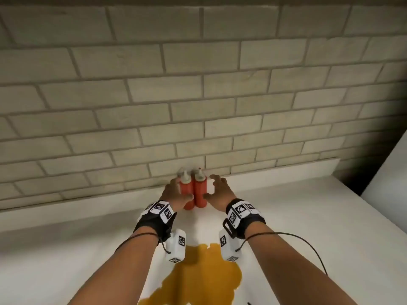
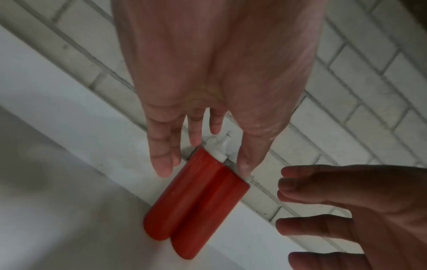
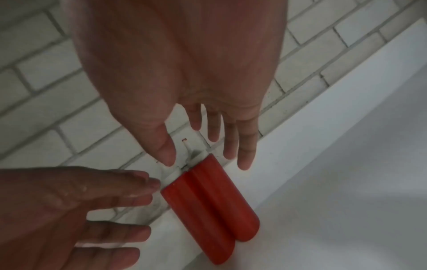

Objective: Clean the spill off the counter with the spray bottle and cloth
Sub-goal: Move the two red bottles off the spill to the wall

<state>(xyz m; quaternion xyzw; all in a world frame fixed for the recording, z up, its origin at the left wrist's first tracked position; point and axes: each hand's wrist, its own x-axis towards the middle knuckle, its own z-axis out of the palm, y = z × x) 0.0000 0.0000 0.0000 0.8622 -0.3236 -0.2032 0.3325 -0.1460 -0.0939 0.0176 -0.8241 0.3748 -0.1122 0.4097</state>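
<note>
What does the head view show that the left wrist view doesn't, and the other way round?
Only the head view shows the orange-yellow spill on the counter, near the person, and both forearms with their wrist straps.

Only the left wrist view shows the left hand's palm and straight, spread fingers reaching past the bottle tops.

Both show the two red squeeze bottles standing side by side and touching, against the tiled wall, with the right hand open beside them. Neither shows a spray bottle or cloth.

Both hands (image 1: 195, 192) outstretched, fingers spread
</note>
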